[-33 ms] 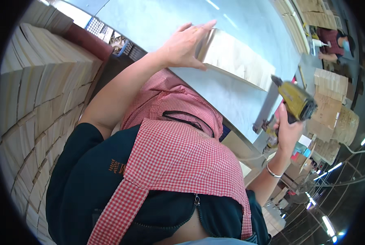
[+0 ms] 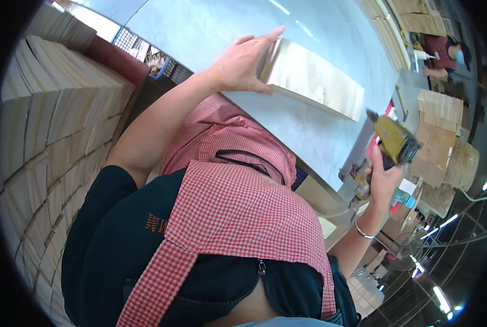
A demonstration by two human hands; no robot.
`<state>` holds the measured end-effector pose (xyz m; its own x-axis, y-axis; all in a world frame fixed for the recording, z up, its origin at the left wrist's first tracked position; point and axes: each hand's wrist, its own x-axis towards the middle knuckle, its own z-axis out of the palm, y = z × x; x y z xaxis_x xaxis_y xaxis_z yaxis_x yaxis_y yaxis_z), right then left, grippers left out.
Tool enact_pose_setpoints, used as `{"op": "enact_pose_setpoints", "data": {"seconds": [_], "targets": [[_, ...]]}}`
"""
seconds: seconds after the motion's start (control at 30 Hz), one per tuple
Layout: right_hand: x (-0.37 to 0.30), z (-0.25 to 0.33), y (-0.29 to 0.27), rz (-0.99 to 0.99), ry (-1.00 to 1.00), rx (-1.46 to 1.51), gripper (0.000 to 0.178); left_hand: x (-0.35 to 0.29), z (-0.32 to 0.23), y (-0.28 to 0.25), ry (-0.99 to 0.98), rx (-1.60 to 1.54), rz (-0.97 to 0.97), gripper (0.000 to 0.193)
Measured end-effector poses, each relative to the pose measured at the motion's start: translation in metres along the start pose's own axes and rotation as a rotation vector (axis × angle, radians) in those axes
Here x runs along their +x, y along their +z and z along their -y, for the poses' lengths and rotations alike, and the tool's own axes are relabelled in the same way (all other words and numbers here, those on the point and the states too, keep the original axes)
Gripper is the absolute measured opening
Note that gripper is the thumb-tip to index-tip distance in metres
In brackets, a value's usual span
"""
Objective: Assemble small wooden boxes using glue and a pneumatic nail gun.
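Plainly, a pale wooden box is laid on the grey-blue tabletop, near its front edge. Its left end is spanned by the left hand, spread wide, with the thumb set at the near corner and the fingers at the far one. A yellow and black nail gun is gripped by the handle in the right hand, its nose kept apart from the box's right end. Part of the table's right edge is hidden behind the gun and the blurred fittings below it.

On the left, the space is walled in by stacked boards; beyond the forearm, a blue lattice basket is seen. At the right, cardboard boxes are piled, and a masked co-worker is seen well apart.

Orange lettering is borne by the dark shirt, partly covered by the red-checked apron. Marks on the cardboard are too small to be read.
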<state>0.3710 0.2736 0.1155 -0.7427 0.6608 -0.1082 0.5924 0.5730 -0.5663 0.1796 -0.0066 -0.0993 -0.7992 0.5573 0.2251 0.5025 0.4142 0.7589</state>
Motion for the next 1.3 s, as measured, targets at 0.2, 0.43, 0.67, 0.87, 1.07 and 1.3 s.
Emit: {"op": "enact_pose_setpoints", "data": {"seconds": [0.2, 0.43, 0.67, 0.87, 1.07, 1.3], "targets": [[0.007, -0.243, -0.041, -0.182, 0.031, -0.322, 0.046, -0.018, -0.038, -0.051, -0.649, -0.857, -0.135, 0.105], [0.004, -0.336, -0.038, -0.258, 0.198, -0.640, 0.052, -0.093, -0.035, -0.079, -1.163, -1.543, 0.058, 0.070], [0.048, -0.332, -0.039, -0.499, 0.228, -0.509, 0.038, -0.106, -0.082, -0.050, -0.354, 0.104, -0.335, 0.033], [0.075, -0.199, 0.050, -0.387, -0.403, -0.032, 0.033, -0.074, -0.060, -0.025, -0.004, 0.846, -0.215, 0.042], [0.048, -0.142, 0.183, -0.164, -0.719, 0.024, 0.037, -0.061, -0.073, -0.038, 0.018, 0.679, -0.195, 0.021], [0.054, -0.142, 0.163, -0.332, -1.080, -0.044, 0.017, -0.145, -0.216, -0.173, 0.311, 1.286, -0.968, 0.018]]}}
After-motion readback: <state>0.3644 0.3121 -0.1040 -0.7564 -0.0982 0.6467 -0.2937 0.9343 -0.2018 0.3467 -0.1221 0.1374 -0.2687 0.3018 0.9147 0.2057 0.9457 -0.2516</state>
